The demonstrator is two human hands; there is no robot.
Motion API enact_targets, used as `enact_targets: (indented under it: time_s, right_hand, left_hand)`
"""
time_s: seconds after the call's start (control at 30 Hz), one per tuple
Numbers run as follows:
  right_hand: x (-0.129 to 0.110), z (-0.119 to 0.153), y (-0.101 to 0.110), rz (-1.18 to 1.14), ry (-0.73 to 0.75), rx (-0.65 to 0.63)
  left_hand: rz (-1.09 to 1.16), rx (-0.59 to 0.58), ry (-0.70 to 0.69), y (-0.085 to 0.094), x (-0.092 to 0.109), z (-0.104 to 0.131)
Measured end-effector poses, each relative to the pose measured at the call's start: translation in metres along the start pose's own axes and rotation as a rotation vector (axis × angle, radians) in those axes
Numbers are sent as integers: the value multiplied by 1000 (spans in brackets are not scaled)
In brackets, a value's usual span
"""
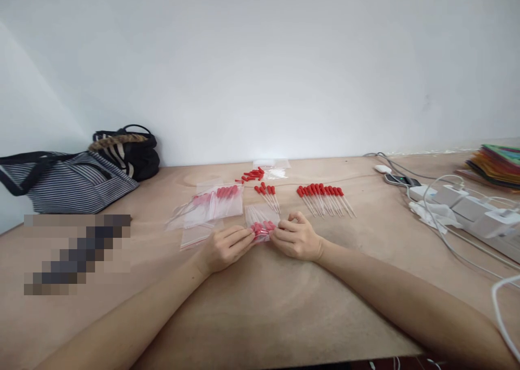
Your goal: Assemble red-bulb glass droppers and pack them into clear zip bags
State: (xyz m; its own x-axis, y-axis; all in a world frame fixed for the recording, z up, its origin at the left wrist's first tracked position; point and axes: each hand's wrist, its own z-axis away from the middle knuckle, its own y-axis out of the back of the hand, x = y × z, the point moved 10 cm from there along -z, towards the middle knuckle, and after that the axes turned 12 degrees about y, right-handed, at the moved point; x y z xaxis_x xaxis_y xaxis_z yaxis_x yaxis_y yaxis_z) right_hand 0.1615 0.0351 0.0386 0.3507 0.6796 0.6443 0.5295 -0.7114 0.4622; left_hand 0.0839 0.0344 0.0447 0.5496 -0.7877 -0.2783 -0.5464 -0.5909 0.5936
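A small clear zip bag (260,214) lies in front of me with several red-bulbed droppers inside, their bulbs toward me. My left hand (228,247) pinches its near left corner, while my right hand (297,237) is closed on the near right corner. Left of it, filled zip bags (211,212) overlap on the table. Beyond are a short row of droppers (267,196) with red bulbs and thin pale stems, and a longer row of droppers (323,198) to the right. Loose red bulbs (253,174) lie farther back.
Pale thin tubes (277,173) rest on a bag at the back. A striped bag (81,183) and a black bag (140,156) stand at left. White chargers (471,213) with cables and a colourful stack (498,164) occupy the right. A blurred dark object (81,253) lies at left.
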Motion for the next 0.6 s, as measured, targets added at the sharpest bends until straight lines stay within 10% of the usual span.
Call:
enact_targets:
  time_s: [0.6]
  right_hand:
    - [10, -1, -8, -61, -168, 15]
  left_hand:
    - [27, 3, 37, -6, 2, -9]
